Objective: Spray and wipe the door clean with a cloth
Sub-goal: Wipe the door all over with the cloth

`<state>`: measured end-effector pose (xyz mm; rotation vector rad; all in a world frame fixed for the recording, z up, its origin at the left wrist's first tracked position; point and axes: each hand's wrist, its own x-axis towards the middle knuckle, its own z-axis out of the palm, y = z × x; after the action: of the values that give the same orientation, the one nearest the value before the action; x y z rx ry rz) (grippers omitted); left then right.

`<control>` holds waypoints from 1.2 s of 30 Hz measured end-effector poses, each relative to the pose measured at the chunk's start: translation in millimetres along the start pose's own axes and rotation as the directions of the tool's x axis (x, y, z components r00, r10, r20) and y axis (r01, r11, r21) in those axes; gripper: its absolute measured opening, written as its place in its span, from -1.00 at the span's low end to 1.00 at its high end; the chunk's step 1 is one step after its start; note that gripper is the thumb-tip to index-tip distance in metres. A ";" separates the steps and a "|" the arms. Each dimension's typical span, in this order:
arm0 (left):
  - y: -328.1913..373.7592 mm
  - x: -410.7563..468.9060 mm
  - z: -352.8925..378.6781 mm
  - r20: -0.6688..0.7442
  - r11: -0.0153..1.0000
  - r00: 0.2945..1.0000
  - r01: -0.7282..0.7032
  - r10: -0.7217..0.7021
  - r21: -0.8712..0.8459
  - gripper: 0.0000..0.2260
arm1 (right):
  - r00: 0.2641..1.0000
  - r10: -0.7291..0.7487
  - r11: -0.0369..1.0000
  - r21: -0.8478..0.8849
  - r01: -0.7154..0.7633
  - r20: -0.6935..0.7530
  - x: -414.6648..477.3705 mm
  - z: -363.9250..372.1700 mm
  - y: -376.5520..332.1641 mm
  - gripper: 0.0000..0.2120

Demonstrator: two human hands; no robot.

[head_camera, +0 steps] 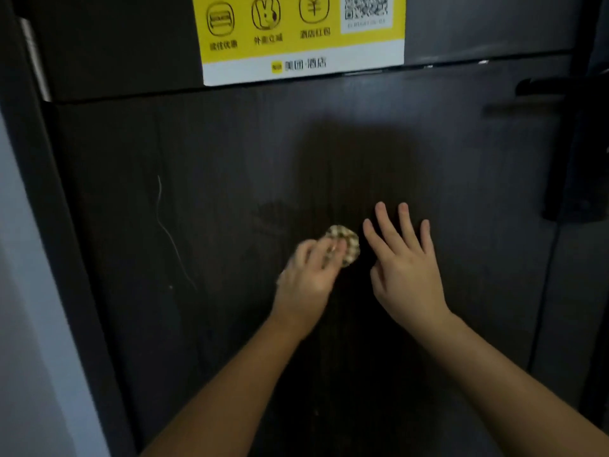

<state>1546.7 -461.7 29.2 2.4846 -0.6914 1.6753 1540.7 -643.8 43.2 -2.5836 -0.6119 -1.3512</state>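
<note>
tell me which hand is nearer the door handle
Right. The right hand is open, below and left of the handle. The left hand, holding the cloth, is farther left.

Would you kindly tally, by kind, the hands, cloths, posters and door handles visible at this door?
hands: 2, the left hand and the right hand
cloth: 1, bunched under the left hand's fingers
yellow poster: 1
door handle: 1
Total: 5
</note>
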 end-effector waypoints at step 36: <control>-22.9 -105.0 32.5 -0.003 0.987 0.990 -0.143 0.144 0.074 -0.68 | 0.997 0.033 0.999 0.037 -0.030 -0.065 -16.6 21.5 0.9 -0.32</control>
<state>1551.8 -416.5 -73.5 2.5310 -0.8421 1.7887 1548.7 -642.3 17.3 -2.4991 -0.5766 -1.3965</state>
